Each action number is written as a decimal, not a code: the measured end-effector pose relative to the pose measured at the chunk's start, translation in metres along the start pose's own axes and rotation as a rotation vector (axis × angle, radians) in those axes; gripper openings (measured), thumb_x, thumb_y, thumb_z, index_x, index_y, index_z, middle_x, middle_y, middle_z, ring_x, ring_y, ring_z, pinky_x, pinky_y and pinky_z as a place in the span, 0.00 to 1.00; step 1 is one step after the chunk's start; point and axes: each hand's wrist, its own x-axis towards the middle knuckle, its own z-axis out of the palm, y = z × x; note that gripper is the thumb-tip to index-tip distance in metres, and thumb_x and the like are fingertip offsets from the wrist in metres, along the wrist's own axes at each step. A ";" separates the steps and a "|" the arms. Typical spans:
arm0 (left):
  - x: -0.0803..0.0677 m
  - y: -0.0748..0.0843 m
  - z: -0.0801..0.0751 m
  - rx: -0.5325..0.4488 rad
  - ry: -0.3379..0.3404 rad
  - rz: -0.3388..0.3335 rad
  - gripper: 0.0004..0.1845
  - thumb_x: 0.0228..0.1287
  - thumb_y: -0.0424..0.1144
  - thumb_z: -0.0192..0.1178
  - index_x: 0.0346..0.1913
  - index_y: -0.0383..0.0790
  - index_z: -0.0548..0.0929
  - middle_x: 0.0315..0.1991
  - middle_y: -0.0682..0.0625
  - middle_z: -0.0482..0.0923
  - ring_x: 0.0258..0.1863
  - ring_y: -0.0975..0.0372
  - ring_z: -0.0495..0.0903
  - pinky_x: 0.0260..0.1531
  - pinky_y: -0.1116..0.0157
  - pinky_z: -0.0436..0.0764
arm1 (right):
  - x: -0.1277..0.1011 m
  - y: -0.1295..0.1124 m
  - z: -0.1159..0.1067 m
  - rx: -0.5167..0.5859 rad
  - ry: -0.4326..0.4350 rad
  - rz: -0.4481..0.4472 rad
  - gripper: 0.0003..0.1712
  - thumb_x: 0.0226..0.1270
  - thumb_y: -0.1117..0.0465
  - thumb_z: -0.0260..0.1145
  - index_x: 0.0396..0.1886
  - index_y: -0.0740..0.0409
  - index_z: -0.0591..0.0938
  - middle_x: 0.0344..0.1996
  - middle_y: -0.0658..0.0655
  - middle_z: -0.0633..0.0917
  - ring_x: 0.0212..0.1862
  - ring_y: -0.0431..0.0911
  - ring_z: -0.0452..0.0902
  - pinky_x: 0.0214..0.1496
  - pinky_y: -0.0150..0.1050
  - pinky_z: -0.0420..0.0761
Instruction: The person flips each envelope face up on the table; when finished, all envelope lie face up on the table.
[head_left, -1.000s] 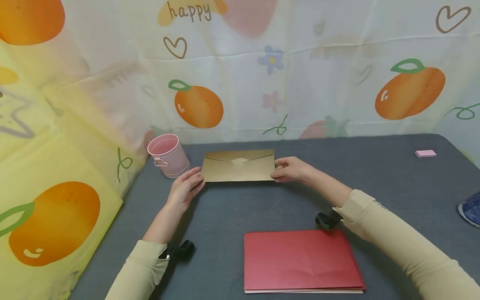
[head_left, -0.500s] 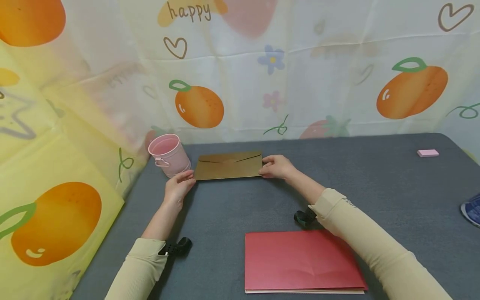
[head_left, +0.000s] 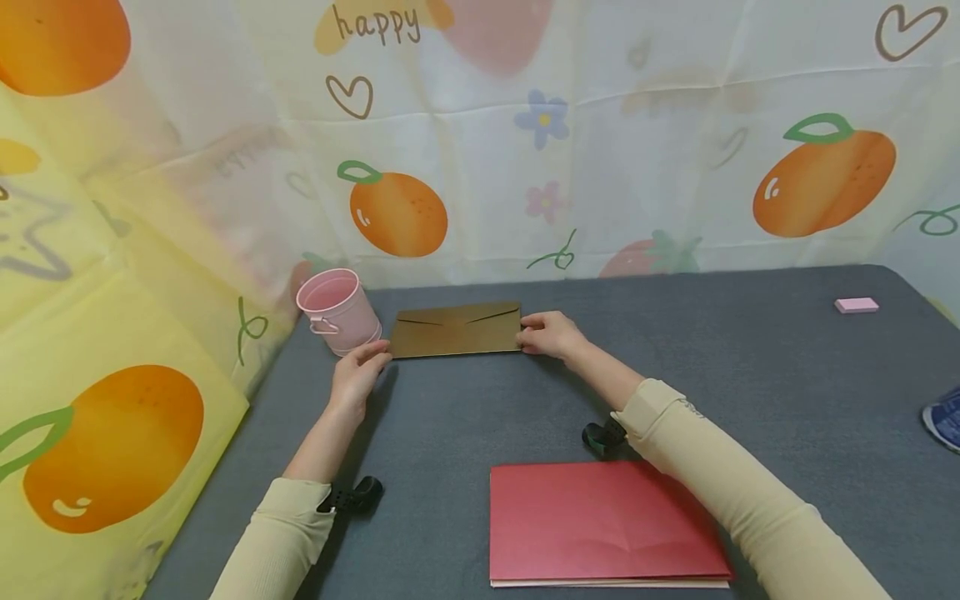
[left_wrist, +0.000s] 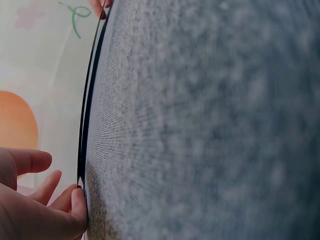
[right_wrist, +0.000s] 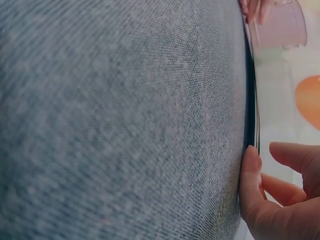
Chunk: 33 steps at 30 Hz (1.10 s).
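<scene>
A gold-brown envelope [head_left: 457, 332], flap side up, lies flat at the back of the grey table. My left hand [head_left: 356, 379] pinches its near left corner with thumb and fingers. At the right end, my right hand [head_left: 553, 335] pinches the short edge. Both wrist views show the envelope edge-on as a thin line [left_wrist: 88, 90], with a dark shadow strip between it and the tabletop. Just behind my left hand stands a pink bucket [head_left: 341, 315], close to the envelope's left end.
A red folder or stack of red card [head_left: 603, 525] lies at the front, partly beneath my right forearm. A small pink block [head_left: 857, 306] sits at the far right. A blue shoe [head_left: 943, 419] shows at the right edge. Printed cloth hangs behind the table.
Both hands have moved the envelope left, toward the bucket, and it now looks flatter and darker. Over the last half second it has shifted only slightly.
</scene>
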 end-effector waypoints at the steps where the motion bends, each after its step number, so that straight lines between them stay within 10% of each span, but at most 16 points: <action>1: -0.001 0.000 0.000 0.015 -0.005 0.003 0.22 0.71 0.32 0.53 0.65 0.29 0.72 0.64 0.35 0.70 0.62 0.54 0.69 0.64 0.59 0.65 | 0.000 0.000 0.001 0.006 -0.002 0.003 0.30 0.73 0.63 0.58 0.72 0.65 0.65 0.64 0.67 0.71 0.57 0.55 0.77 0.53 0.39 0.80; 23: -0.002 0.001 0.004 0.081 -0.071 0.009 0.25 0.72 0.36 0.53 0.68 0.29 0.67 0.68 0.35 0.65 0.68 0.48 0.61 0.68 0.52 0.57 | -0.003 0.000 -0.002 0.121 -0.066 0.029 0.31 0.77 0.64 0.51 0.74 0.69 0.57 0.70 0.69 0.62 0.66 0.59 0.66 0.60 0.42 0.75; 33: -0.026 0.010 0.015 0.222 -0.127 0.089 0.33 0.72 0.43 0.54 0.74 0.35 0.57 0.74 0.36 0.53 0.72 0.44 0.54 0.68 0.47 0.57 | -0.022 0.006 -0.018 0.134 -0.143 -0.014 0.31 0.77 0.63 0.51 0.74 0.69 0.55 0.71 0.68 0.60 0.69 0.60 0.61 0.67 0.46 0.68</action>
